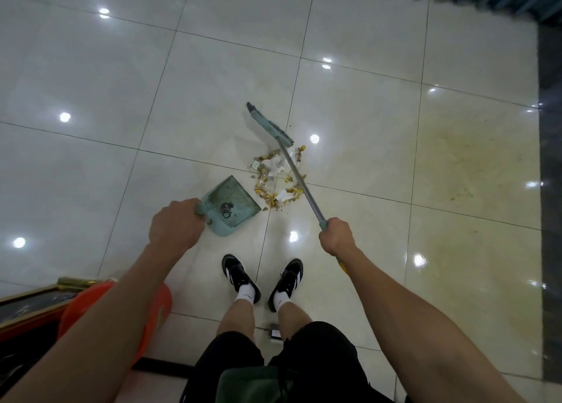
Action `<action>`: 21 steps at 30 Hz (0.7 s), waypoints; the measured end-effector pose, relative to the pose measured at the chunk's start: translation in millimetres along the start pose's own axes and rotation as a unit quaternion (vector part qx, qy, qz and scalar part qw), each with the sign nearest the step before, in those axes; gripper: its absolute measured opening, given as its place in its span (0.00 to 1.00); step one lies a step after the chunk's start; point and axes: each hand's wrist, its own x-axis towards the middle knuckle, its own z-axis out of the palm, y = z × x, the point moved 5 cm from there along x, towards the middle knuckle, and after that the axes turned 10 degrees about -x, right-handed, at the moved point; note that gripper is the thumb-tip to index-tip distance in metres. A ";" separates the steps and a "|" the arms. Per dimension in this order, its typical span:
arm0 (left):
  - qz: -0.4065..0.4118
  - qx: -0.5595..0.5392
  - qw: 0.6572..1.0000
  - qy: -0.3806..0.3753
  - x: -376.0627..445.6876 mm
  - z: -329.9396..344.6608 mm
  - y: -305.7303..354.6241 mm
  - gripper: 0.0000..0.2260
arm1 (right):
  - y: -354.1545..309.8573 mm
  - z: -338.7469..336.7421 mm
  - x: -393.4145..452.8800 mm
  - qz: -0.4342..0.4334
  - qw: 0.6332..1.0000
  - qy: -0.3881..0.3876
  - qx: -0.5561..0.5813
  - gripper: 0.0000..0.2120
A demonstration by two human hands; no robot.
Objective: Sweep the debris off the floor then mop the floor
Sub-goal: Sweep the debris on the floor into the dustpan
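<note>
Head view: our left hand grips the dustpan handle at centre frame, our right hand grasps the broom handle, debris lying between dustpan and broom.

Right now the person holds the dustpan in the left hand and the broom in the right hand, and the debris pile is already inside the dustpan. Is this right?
Not quite. In the head view the debris pile lies on the floor beside the dustpan, not inside it. The rest holds: the left hand grips the dustpan and the right hand grips the broom.

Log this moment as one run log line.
left hand grips dustpan | right hand grips broom | debris pile between | mopping pending
</note>
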 end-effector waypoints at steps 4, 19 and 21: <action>0.006 0.001 1.000 -0.010 9.7 5.1 4.3 0.05 | -13.9 -19.4 24.5 0.007 0.999 0.034 -0.022 0.14; -0.018 -0.008 1.000 -0.009 24.3 11.0 -14.3 0.03 | -32.6 -23.0 66.1 0.002 0.988 0.004 -0.155 0.16; -0.017 -0.014 1.000 -0.007 26.5 12.2 -11.3 0.04 | -24.2 -13.5 53.4 -0.007 0.987 -0.006 -0.163 0.16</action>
